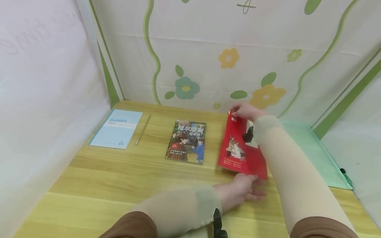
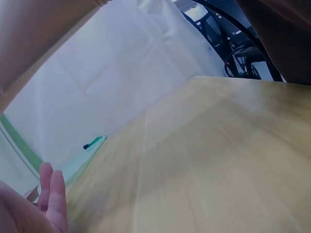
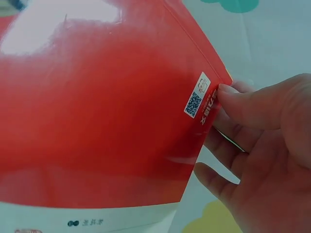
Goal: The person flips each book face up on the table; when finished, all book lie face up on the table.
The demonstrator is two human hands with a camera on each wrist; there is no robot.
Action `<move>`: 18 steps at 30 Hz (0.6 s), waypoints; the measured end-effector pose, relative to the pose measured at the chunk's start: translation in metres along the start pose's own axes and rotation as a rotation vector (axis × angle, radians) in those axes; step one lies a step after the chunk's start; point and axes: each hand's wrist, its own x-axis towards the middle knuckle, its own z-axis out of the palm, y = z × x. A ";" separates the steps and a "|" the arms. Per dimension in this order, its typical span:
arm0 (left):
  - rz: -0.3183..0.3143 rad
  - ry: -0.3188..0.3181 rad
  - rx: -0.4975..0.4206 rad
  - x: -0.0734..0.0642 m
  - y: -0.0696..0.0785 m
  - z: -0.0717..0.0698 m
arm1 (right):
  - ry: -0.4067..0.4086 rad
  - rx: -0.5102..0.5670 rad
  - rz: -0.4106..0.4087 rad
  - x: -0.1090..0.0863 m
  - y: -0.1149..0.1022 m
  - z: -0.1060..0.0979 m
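In the head view a red book (image 1: pixel 250 152) is held tilted over the right part of the table. My right hand (image 1: pixel 245 110) pinches its upper left corner; the right wrist view shows the thumb (image 3: pixel 238 102) on the glossy cover beside a QR sticker (image 3: pixel 197 95), with fingers behind. My left hand (image 1: pixel 238 190) is at the book's lower edge, slightly blurred. In the left wrist view two of its fingers (image 2: pixel 56 199) are straight; whether it touches the book is hard to tell. A comic-style book (image 1: pixel 187 142) lies flat to the left.
On the far left lie a pale blue Gambit notebook (image 1: pixel 117 129) and a pencil (image 1: pixel 143 129). A light green tray or folder (image 1: pixel 319 155) lies at the right, partly behind my right arm. Flowered white cloth (image 1: pixel 205 49) walls the table's back and sides.
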 end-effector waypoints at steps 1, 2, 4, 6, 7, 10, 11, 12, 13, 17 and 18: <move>0.001 0.002 -0.012 0.000 -0.001 0.001 | 0.000 -0.011 0.004 0.002 0.000 0.002; 0.002 0.004 -0.023 0.000 -0.002 0.001 | -0.004 -0.021 0.007 0.003 0.000 0.004; 0.006 0.014 -0.038 0.000 -0.004 0.003 | -0.013 -0.052 0.024 0.005 -0.002 0.008; 0.011 0.019 -0.049 0.000 -0.005 0.004 | -0.028 -0.066 0.055 0.007 -0.006 0.011; 0.013 0.024 -0.058 0.000 -0.005 0.004 | -0.039 -0.059 0.069 0.008 -0.008 0.013; 0.014 0.047 -0.075 0.001 -0.005 0.006 | -0.073 -0.070 0.076 0.012 -0.015 0.020; 0.014 0.059 -0.075 0.000 -0.006 0.006 | -0.084 -0.076 0.072 0.014 -0.017 0.022; 0.016 0.069 -0.076 0.000 -0.006 0.007 | -0.094 -0.080 0.065 0.015 -0.019 0.024; 0.017 0.081 -0.068 0.000 -0.006 0.008 | -0.102 -0.092 0.054 0.017 -0.021 0.026; 0.015 0.130 -0.039 -0.003 -0.004 0.012 | -0.112 -0.132 0.033 0.023 -0.022 0.034; 0.015 0.141 -0.034 -0.004 -0.003 0.013 | -0.112 -0.136 0.033 0.025 -0.021 0.037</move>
